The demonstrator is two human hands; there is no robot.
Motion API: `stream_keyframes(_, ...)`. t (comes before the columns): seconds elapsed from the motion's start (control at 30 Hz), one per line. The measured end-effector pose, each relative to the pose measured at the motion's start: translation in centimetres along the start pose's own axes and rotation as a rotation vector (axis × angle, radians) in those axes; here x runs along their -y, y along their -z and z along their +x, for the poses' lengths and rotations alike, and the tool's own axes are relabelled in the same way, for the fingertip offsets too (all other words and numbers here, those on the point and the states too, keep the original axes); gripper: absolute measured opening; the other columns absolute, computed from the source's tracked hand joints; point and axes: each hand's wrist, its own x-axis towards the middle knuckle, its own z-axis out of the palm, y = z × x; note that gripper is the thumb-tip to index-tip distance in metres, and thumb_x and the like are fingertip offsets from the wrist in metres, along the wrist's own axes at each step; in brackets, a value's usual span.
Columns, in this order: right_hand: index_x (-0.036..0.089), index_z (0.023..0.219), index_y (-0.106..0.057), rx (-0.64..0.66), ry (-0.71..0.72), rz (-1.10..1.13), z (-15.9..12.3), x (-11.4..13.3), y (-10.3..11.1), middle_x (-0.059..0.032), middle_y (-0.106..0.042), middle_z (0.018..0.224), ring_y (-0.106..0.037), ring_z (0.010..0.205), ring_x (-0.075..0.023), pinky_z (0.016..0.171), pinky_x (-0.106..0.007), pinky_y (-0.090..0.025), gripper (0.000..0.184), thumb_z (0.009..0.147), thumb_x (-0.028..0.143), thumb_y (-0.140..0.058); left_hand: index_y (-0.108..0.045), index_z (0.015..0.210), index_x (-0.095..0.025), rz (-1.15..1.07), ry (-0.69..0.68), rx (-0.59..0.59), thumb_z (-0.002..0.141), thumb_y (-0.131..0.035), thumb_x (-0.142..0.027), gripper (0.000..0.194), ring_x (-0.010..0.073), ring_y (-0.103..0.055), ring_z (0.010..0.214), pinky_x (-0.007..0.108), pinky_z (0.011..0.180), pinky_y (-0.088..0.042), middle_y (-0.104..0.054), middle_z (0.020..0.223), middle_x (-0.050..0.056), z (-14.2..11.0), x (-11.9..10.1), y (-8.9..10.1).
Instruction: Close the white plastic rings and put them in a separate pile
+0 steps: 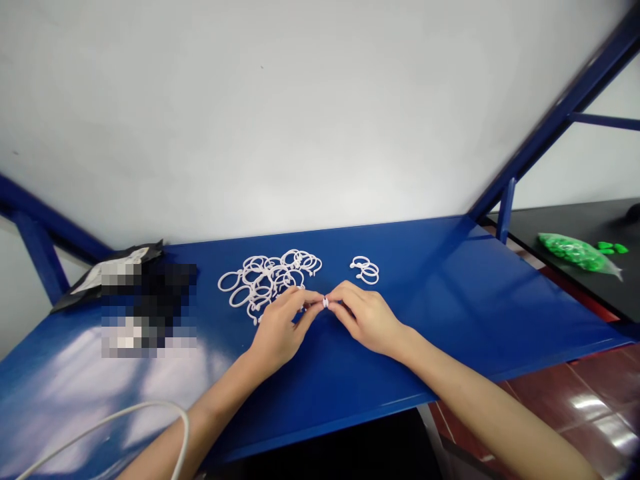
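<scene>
Both hands meet over the blue table (450, 293), pinching one small white plastic ring (325, 303) between their fingertips. My left hand (280, 327) grips it from the left, fingers curled. From the right, my right hand (367, 317) closes on the same ring. Just behind my left hand lies a heap of several white rings (267, 277). A small cluster of white rings (366, 269) sits apart, behind my right hand.
A black packet (117, 267) lies at the table's back left, beside a blurred patch. A white cable (125, 417) loops over my left forearm. To the right, a bag of green pieces (575, 252) rests on a black table. Blue frame struts rise at both sides.
</scene>
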Motion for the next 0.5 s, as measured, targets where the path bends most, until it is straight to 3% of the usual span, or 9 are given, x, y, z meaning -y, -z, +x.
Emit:
stream_keyframes(0.17, 0.017, 0.103, -0.060, 0.046, 0.048, -0.118, -0.1, 0.4, -0.1, -0.0060, -0.067, 0.094, -0.065, 0.073, -0.0155, 0.062, -0.026, -0.049, 0.027, 0.110, 0.027, -0.035, -0.064, 0.094, -0.019, 0.138, -0.137, -0.022, 0.100, -0.055, -0.019, 0.011, 0.0125, -0.064, 0.069, 0.023, 0.064, -0.052, -0.069, 0.078, 0.000, -0.4, 0.1, -0.5)
stream_keyframes(0.3, 0.016, 0.097, -0.060, 0.061, 0.113, -0.197, -0.4, 1.0, -0.4, -0.0049, -0.064, 0.086, -0.061, 0.065, -0.0143, 0.058, -0.026, -0.045, 0.033, 0.110, 0.025, -0.031, -0.062, 0.091, -0.018, 0.166, -0.247, -0.061, 0.098, -0.048, -0.007, 0.020, 0.0125, -0.060, 0.065, 0.022, 0.060, -0.050, -0.068, 0.073, 0.001, -0.8, 0.0, -0.5)
stream_keyframes(0.5, 0.016, 0.096, -0.062, 0.104, 0.114, -0.226, -0.5, 0.9, -0.6, -0.0041, -0.065, 0.084, -0.062, 0.064, -0.0140, 0.058, -0.026, -0.044, 0.034, 0.110, 0.024, -0.033, -0.063, 0.092, -0.019, 0.240, -0.351, -0.065, 0.094, -0.049, 0.000, 0.023, 0.0129, -0.057, 0.063, 0.024, 0.059, -0.048, -0.067, 0.069, -0.001, -0.8, 0.3, -0.6)
